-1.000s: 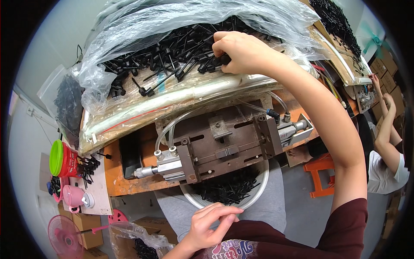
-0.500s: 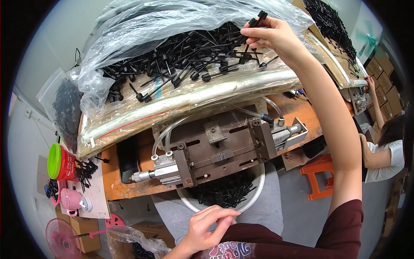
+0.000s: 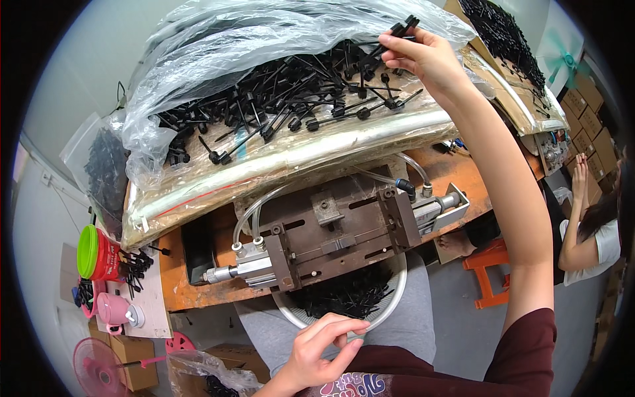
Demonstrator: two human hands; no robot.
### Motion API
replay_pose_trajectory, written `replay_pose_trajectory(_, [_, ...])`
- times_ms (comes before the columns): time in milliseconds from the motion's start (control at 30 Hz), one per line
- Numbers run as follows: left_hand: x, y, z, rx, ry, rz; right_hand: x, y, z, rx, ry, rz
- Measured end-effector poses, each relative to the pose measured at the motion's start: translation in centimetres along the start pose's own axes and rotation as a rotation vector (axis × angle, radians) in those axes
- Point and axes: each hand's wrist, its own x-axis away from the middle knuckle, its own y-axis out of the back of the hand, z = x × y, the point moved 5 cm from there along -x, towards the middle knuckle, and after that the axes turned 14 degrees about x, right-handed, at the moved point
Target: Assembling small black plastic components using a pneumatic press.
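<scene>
My right hand (image 3: 428, 61) is raised over the far right of a heap of black plastic stemmed parts (image 3: 278, 92). Its thumb and fingers pinch a few black plastic parts (image 3: 403, 28) with ribbed heads. My left hand (image 3: 319, 349) hovers at the near rim of a white basket (image 3: 399, 291) between my legs. Its fingers are loosely bent and the thumb stands apart from the index finger, with nothing seen held. Between the hands lies a brown metal fixture (image 3: 331, 228) with a small block at its middle and an air cylinder at each end.
Clear plastic sheeting (image 3: 251, 33) covers the heap's back. Clear hoses (image 3: 248, 215) run to the fixture on the orange bench (image 3: 178, 291). At left stand a red bucket (image 3: 106, 255), a pink cup (image 3: 112, 309) and a pink fan (image 3: 99, 367). Another person (image 3: 585, 245) sits at right, near an orange stool (image 3: 486, 274).
My right hand has shifted slightly right with the black parts. On my left hand, the thumb and index finger have spread apart. The other person's hands have come together.
</scene>
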Motion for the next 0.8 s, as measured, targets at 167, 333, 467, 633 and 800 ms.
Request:
replay_pose_trajectory(167, [-0.2, 0.0, -0.3, -0.017, 0.024, 0.000, -0.6, 0.0, -0.3, -0.211, -0.005, 0.049])
replay_pose_trajectory(333, [-0.4, 0.0, -0.7, -0.029, 0.002, -0.017, 0.0, -1.4, 1.3, -0.111, 0.083, 0.003])
replay_pose_trajectory(467, [-0.9, 0.3, -1.4, -0.079, -0.040, -0.038, -0.9, -0.3, 1.8, -0.252, 0.129, -0.022])
replay_pose_trajectory(633, [-1.6, 2.7, -1.7, 0.007, -0.042, -0.268, 4.5, -2.2, 4.8, -0.397, 0.072, 0.043])
replay_pose_trajectory(800, [-5.0, 3.4, -1.7, 0.431, 0.009, -0.344, 13.5, -4.8, 4.9, -0.597, -0.150, 0.156])
